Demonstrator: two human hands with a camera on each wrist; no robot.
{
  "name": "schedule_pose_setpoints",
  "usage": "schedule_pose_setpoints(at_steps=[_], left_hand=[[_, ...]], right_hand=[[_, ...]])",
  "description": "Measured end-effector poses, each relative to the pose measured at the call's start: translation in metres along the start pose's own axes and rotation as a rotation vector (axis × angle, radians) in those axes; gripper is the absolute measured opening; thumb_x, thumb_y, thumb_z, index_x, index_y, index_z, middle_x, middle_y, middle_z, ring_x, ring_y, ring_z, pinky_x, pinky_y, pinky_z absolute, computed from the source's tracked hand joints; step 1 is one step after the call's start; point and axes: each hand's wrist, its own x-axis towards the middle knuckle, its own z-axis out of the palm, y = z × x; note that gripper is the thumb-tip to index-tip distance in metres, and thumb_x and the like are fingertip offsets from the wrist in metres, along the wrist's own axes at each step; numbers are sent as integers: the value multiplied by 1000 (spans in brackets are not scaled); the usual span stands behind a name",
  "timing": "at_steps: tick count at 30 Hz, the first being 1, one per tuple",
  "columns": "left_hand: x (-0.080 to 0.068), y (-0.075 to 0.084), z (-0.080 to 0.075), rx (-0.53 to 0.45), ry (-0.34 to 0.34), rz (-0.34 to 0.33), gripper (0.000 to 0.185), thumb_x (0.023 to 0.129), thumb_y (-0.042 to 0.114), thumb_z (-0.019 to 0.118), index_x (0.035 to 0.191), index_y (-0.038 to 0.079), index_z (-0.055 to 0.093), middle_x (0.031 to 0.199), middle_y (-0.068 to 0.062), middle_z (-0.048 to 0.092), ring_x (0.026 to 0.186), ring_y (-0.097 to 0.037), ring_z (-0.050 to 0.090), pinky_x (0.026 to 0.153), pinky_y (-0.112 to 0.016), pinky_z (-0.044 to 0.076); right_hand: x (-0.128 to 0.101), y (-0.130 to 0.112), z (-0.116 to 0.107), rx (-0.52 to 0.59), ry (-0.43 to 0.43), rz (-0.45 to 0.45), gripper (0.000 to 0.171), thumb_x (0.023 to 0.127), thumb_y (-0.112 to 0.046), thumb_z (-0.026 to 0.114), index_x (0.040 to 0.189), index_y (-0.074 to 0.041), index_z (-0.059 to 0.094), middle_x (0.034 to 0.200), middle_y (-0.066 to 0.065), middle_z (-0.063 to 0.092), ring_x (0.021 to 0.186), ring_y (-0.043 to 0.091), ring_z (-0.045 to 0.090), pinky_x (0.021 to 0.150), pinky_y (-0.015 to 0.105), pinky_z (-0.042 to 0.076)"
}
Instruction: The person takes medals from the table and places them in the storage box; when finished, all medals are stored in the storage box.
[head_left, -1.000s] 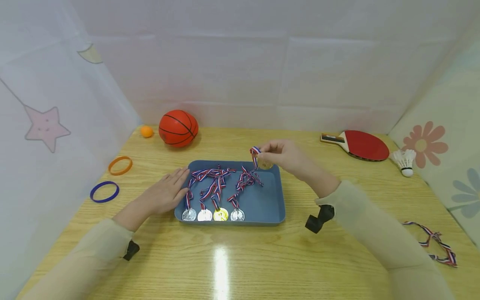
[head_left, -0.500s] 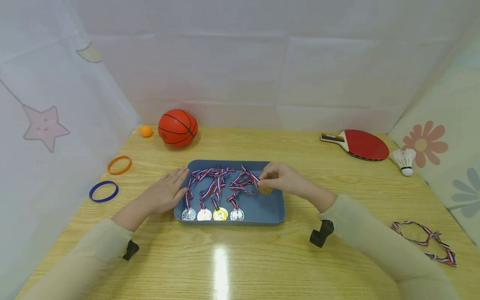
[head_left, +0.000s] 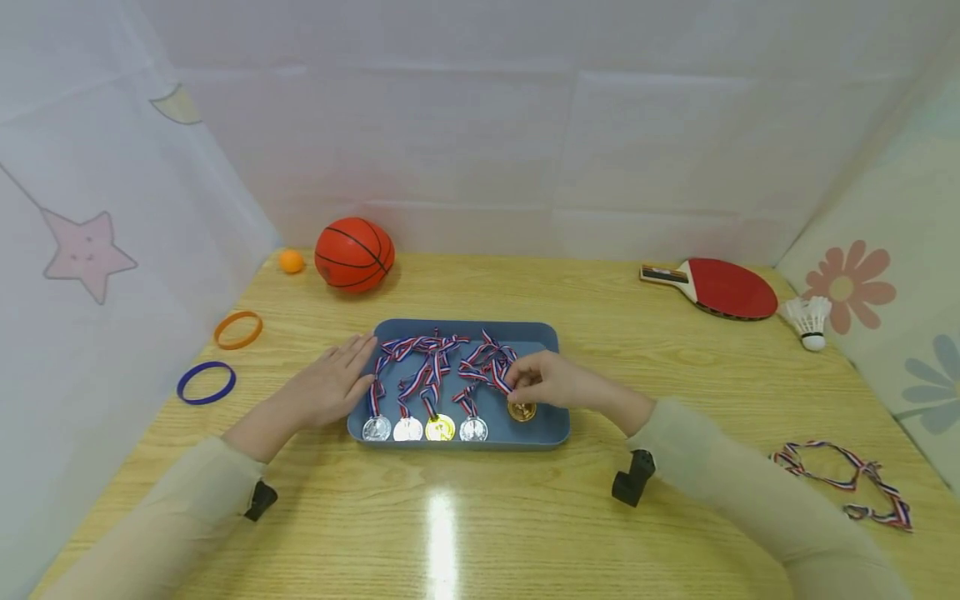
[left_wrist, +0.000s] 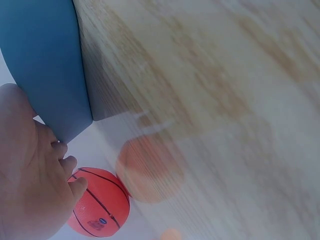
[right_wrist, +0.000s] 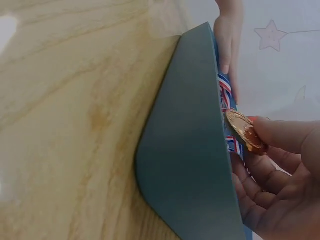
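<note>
A blue-grey tray (head_left: 457, 446) stands mid-table. Inside it, along the near side, lie a silver medal (head_left: 377, 428), a bright pale medal (head_left: 408, 429), a gold medal (head_left: 440, 427) and another silver medal (head_left: 473, 429), their striped ribbons bunched behind them. My right hand (head_left: 551, 383) pinches a bronze-gold medal (right_wrist: 246, 131) by its top edge and ribbon, over the tray's right part. My left hand (head_left: 322, 387) rests on the tray's left rim with straight fingers. In the left wrist view, the fingers lie along the tray's wall (left_wrist: 47, 60).
Behind the tray sit a toy basketball (head_left: 355, 255) and a small orange ball (head_left: 291, 261). On the left lie an orange wristband (head_left: 238, 344) and a blue wristband (head_left: 206, 402). A table tennis bat (head_left: 731, 289), a shuttlecock (head_left: 809, 322) and a loose striped ribbon (head_left: 847, 485) are on the right.
My right hand has moved down and nearer with the bronze-gold medal, from the tray's far right rim to low inside it. The left hand has stayed put.
</note>
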Motion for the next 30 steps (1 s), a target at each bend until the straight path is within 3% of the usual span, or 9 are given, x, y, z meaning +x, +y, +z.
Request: schedule_pose_setpoints(at_steps=[6,14,30], left_hand=[[0,-1,1,4,-1,0,58,100,28,31,144,-7,15,149,-22,13,135,-38,11,106,-52,14],[0,-1,1,9,6,3,58,100,28,31,144,-7,15,149,-22,14,135,-39,12,106,-53,15],[-1,0,0,8,5,5,58,100,27,33,143,-8,16,149,-23,14,135,-38,12,106,-52,15]], right_hand=[[5,2,13,-4,-57,-5,11,84,-6,67,82,-2,58,63,1,59,52,8,43,47,21,32],[10,8,25,-171,-19,-80,11,83,-8,68,75,-4,61,65,-6,54,57,4,46,53,19,41],[15,12,32,-250,10,-16,25,81,-7,70,66,-8,49,58,-3,54,47,8,49,46,21,40]])
